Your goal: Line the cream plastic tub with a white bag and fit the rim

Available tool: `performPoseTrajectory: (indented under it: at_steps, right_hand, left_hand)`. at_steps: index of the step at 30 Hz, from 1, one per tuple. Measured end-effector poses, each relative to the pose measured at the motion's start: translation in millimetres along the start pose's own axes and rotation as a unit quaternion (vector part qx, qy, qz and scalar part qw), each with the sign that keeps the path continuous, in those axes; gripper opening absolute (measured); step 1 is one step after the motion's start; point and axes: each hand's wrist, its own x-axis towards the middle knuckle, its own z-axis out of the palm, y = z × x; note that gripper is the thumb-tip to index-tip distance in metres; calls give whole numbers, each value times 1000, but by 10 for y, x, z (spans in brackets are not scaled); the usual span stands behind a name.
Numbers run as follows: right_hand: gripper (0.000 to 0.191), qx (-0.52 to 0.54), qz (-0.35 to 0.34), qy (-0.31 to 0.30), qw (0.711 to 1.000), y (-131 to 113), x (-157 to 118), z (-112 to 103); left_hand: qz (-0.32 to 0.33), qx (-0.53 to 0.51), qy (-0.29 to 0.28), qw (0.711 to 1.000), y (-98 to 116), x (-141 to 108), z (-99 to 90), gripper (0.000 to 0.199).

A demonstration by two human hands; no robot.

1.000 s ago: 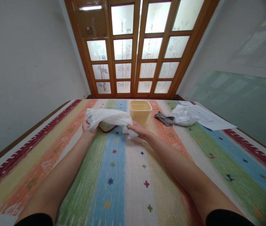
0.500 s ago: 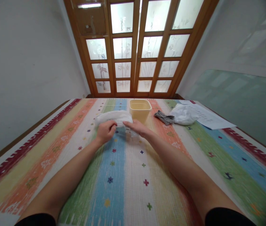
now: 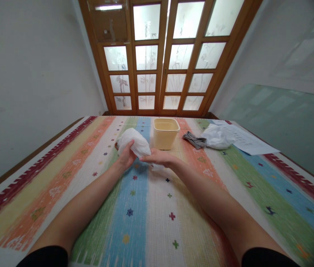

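Note:
A thin white plastic bag [image 3: 134, 142], bunched up, is held between my two hands a little above the striped cloth. My left hand [image 3: 127, 158] is closed round its near side, thumb on top. My right hand [image 3: 158, 157] grips its right end, with the fingers reaching under it toward my left palm. A loose wisp of the bag hangs below my right hand. Just behind my right hand stands a pale yellow square plastic bin [image 3: 164, 139], upright and open at the top. A small brown edge of something shows at the bag's left side, too little to name.
To the right lie a crumpled grey cloth [image 3: 194, 140], another white plastic bag [image 3: 218, 136] and printed paper sheets [image 3: 253, 142]. The striped tablecloth [image 3: 129, 230] covers the table. Walls flank it, and wooden glazed doors [image 3: 161, 70] stand beyond.
The bag has turned from lying lengthwise to slanting down toward my right hand and is more bunched. My left hand has rolled from a fist to palm up, gripping it.

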Motion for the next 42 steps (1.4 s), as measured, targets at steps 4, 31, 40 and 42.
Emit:
performPoseTrajectory:
  at_steps: [4, 31, 40, 42]
  right_hand:
    - [28, -95, -13, -58, 994, 22, 13, 96]
    - [25, -667, -1, 336, 665, -721, -52, -1254]
    - [63, -559, -19, 164, 813, -725, 14, -1352]
    - [65, -547, -41, 168, 819, -753, -49, -1297]
  left_hand:
    - [0, -18, 7, 1000, 210, -48, 122, 52]
    - [154, -117, 75, 978, 1030, -39, 47, 20]
    - [148, -128, 36, 980, 835, -90, 283, 19]
    - [151, -122, 28, 981, 831, -99, 319, 20]
